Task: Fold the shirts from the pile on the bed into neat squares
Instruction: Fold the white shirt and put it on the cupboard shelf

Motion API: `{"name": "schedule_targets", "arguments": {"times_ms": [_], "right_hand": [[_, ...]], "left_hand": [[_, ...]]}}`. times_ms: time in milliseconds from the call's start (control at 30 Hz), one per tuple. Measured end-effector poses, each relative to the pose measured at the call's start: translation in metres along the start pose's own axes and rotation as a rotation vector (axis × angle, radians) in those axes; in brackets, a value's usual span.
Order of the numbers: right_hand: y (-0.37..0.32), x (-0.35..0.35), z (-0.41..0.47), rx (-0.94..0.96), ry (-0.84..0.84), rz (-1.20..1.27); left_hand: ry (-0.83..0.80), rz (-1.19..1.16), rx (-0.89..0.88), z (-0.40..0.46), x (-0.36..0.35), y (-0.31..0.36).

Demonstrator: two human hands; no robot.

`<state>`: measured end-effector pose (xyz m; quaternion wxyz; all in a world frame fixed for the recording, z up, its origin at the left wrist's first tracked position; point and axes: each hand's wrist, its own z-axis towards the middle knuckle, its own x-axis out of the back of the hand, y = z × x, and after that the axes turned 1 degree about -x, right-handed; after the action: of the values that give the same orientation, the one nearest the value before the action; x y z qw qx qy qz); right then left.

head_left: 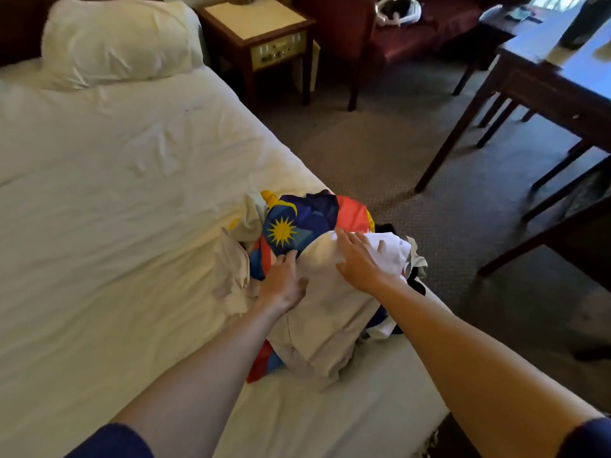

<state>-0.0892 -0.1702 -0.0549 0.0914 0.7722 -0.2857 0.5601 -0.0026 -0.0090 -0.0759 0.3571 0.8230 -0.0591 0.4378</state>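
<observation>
1. the pile [317, 269] of shirts sits heaped at the right edge of the bed [115, 226], toward its foot end, with a few bits hanging past the edge. nothing in it is folded yet, so i judge the task to be at its very start: picking out the first shirt.
2. the left hand [281, 282] lies on the beige shirt [327, 312] on top of the pile, fingers stretched forward and fairly straight, tips reaching the colourful shirt [297, 223] with the yellow sun print. it appears to press rather than grip.
3. the right hand [357, 259] rests at the seam between the beige shirt and a white shirt [393, 249]; its fingers are spread and lightly bent over the cloth. whether it has pinched any fabric, i cannot tell.
4. the next move likely calls for closing on one shirt only, lifting it free of the tangle, and spreading it flat on the open sheet to the left.
5. around: a pillow [115, 41] at the head end, a nightstand [261, 31] beyond the far right corner, a dark table [542, 84] off to the right.
6. in the way: the shirts are intertwined, so one may drag others off the edge onto the carpet [380, 143].
</observation>
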Motion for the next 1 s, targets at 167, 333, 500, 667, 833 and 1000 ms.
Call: {"name": "schedule_targets", "arguments": {"times_ms": [167,333,500,667,833,1000], "right_hand": [[0.002,-0.007,0.006,0.096,0.23,-0.047],[0.001,0.03,-0.008,0.272,0.292,0.275],[-0.042,0.121,-0.019,0.244,0.215,0.377],[-0.114,0.242,-0.05,0.34,0.313,0.406],[-0.21,0.363,-0.115,0.401,0.361,0.487],[-0.317,0.447,-0.189,0.515,0.29,0.521]], "left_hand": [[0.096,-0.052,-0.005,0.008,-0.016,-0.007],[0.129,-0.186,-0.07,-0.004,0.03,-0.004],[0.2,-0.236,-0.226,-0.033,0.134,0.02],[0.36,-0.19,-0.358,-0.091,0.271,0.047],[0.5,-0.149,-0.454,-0.184,0.407,0.067],[0.691,-0.056,-0.512,-0.298,0.521,0.054]]}}
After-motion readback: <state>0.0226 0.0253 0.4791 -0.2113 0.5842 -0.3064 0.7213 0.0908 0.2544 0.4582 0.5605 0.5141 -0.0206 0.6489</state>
